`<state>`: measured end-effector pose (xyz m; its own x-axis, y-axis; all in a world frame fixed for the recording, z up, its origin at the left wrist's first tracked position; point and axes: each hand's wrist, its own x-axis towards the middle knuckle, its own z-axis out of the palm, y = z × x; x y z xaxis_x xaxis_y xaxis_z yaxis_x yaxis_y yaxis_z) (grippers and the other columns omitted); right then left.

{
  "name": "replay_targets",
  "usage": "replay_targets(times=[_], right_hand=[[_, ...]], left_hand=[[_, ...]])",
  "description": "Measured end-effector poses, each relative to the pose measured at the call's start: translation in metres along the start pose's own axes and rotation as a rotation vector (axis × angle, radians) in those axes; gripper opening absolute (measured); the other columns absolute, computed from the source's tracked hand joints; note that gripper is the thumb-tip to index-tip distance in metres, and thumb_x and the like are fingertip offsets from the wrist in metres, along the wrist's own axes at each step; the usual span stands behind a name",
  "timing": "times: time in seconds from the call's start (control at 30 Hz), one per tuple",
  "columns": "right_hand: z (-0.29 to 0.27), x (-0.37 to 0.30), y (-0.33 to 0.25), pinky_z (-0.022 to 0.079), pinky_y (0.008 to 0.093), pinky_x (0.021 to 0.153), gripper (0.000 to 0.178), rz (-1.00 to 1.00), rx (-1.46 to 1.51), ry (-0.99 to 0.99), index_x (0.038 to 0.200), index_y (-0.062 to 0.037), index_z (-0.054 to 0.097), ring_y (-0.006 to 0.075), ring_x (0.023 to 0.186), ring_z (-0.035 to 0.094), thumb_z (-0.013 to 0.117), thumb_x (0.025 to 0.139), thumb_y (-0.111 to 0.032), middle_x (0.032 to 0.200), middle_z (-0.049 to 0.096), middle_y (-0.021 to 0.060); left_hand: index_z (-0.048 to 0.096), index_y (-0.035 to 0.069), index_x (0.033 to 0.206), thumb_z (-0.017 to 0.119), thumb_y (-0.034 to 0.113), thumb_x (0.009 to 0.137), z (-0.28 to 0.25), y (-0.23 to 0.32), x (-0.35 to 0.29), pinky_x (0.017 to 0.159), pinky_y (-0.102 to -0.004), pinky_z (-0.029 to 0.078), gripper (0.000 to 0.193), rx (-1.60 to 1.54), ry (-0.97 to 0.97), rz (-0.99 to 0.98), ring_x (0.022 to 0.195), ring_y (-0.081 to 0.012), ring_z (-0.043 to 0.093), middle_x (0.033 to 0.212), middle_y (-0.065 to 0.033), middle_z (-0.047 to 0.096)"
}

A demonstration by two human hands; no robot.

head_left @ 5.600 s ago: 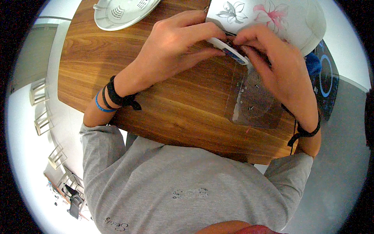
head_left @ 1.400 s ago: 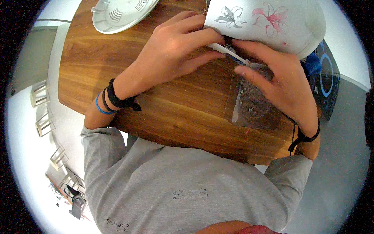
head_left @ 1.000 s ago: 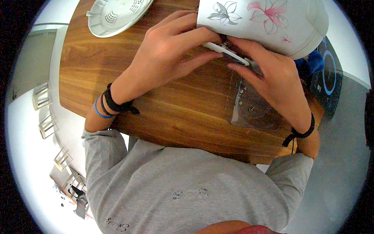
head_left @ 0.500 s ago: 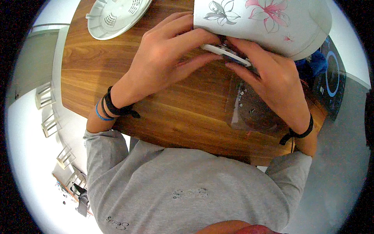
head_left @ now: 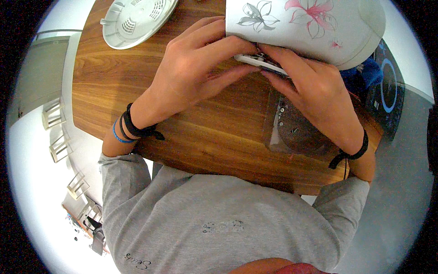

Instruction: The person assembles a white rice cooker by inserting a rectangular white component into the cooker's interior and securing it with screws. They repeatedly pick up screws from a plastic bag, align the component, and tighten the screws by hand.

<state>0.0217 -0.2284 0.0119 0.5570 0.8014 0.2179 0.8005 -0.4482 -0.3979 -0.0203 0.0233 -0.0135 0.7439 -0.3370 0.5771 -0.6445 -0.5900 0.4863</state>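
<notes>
A white, rounded appliance body [head_left: 315, 43] with grey and pink flower prints lies on the table at the top of the view. Against its near edge is a small white panel [head_left: 247, 59] with dark parts along its inner side. My left hand [head_left: 187, 68] pinches the panel's left end, thumb below and fingers above. Closed on its right end is my right hand [head_left: 315, 84], with fingertips at the gap between panel and body. The fingers hide much of the panel, and what lies in the gap is too dark to make out.
A round white vented plastic cover [head_left: 137, 20] lies at the far left of the wooden table [head_left: 205, 141]. By my right forearm is a clear bag [head_left: 276, 137] near a dark round piece and small screws. Blue cloth [head_left: 362, 75] and a black blue-ringed mat [head_left: 397, 91] sit right.
My right hand has shifted slightly left and closer to the panel, covering more of its right end. The panel and the appliance body have moved a little left.
</notes>
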Motion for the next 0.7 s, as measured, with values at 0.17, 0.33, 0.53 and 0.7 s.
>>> replay_targets(times=[0.17,0.33,0.53,0.7], right_hand=[[-0.003,0.002,-0.002,0.060,0.0426,0.079,0.049,-0.010,0.006,0.029,0.133,-0.0051,0.068,0.0346,0.091,0.075,0.083,0.086,-0.007,0.110,0.077,0.0150],[-0.006,0.002,-0.005,0.060,0.0425,0.079,0.046,-0.011,-0.002,0.027,0.129,-0.0050,0.069,0.0345,0.089,0.075,0.083,0.085,-0.006,0.105,0.076,0.0151],[-0.010,0.001,-0.007,0.060,0.0415,0.075,0.045,-0.009,0.014,0.055,0.128,-0.0066,0.070,0.0344,0.087,0.075,0.084,0.085,-0.006,0.100,0.075,0.0162],[-0.012,0.000,-0.005,0.060,0.0410,0.073,0.044,0.009,0.018,0.069,0.128,-0.0073,0.070,0.0341,0.085,0.076,0.084,0.086,-0.007,0.097,0.076,0.0167]], left_hand=[[0.075,0.005,0.113,0.091,0.008,0.078,-0.007,0.002,0.002,0.092,-0.0395,0.060,0.039,0.009,-0.090,-0.013,0.112,-0.0319,0.072,0.121,-0.0133,0.071],[0.074,0.006,0.115,0.091,0.007,0.077,-0.005,0.004,-0.001,0.094,-0.0405,0.059,0.042,-0.002,-0.095,-0.029,0.115,-0.0326,0.071,0.124,-0.0135,0.070],[0.074,0.007,0.116,0.091,0.006,0.076,-0.005,0.007,0.001,0.094,-0.0407,0.059,0.043,-0.001,-0.113,-0.029,0.116,-0.0328,0.070,0.123,-0.0131,0.070],[0.075,0.008,0.116,0.091,0.006,0.077,-0.004,0.006,0.001,0.093,-0.0406,0.059,0.042,0.007,-0.101,-0.043,0.115,-0.0325,0.070,0.122,-0.0121,0.071]])
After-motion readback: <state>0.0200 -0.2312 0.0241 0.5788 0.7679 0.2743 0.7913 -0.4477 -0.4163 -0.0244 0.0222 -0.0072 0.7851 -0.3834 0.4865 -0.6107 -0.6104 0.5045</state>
